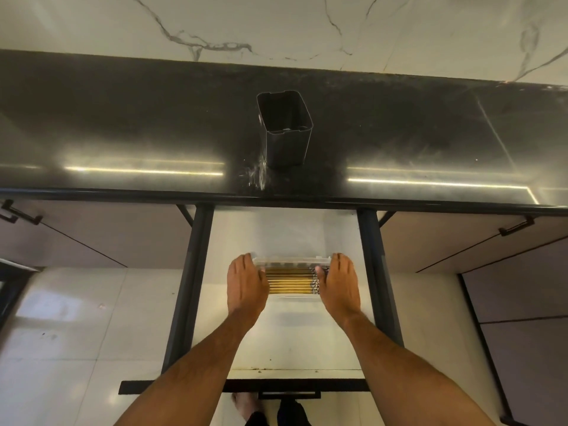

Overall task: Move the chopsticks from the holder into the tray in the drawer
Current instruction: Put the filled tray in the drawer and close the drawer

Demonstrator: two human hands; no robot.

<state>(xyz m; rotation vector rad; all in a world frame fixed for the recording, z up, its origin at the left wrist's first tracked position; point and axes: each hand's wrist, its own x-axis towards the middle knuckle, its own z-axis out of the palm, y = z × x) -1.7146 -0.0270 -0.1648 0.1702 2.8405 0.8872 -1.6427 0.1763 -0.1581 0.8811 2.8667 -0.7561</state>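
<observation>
**Both hands holding the tray of chopsticks in the open drawer**

Head view: the left hand (246,284) and the right hand (338,284) are gripping the 2 short ends of the clear tray (292,260), fingers together and wrapping the far edge, thumbs inside. The chopsticks (290,281) are lying side by side in the tray, between the hands. The tray is sitting in the drawer (295,342), toward 12 o'clock of its white floor. At 12 o'clock from the tray, the dark holder (285,139) is standing upright on the black counter (123,133).
</observation>
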